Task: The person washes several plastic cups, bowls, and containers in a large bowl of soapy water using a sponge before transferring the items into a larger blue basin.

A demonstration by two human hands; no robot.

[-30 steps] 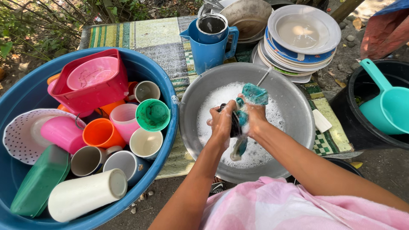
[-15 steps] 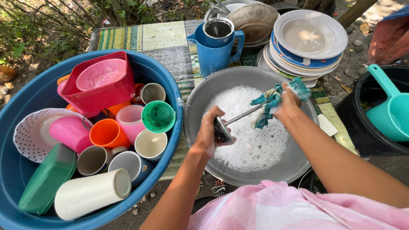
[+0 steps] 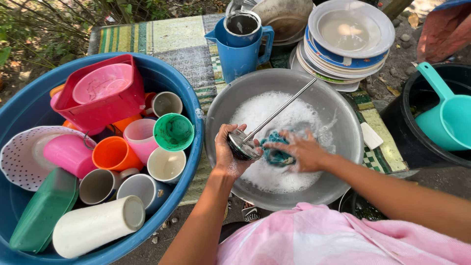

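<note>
Steel ladle (image 3: 244, 145) in left hand (image 3: 228, 156), teal cloth (image 3: 275, 149) under right hand (image 3: 299, 151)

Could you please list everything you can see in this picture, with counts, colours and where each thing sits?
Ladle: one, metal, bowl in the left hand, handle pointing up-right.
Cloth: one, teal, under the right hand in the suds.
Basin: one, grey metal, centre, holding foamy water.
Tub: one, blue, left, full of cups and containers.
Jug: one, blue, behind the basin.
Plates: one stack, white and blue, top right.
Scoop: one, teal, in the black bucket at right.
Left hand: grips the ladle's bowl.
Right hand: presses the cloth.
</note>
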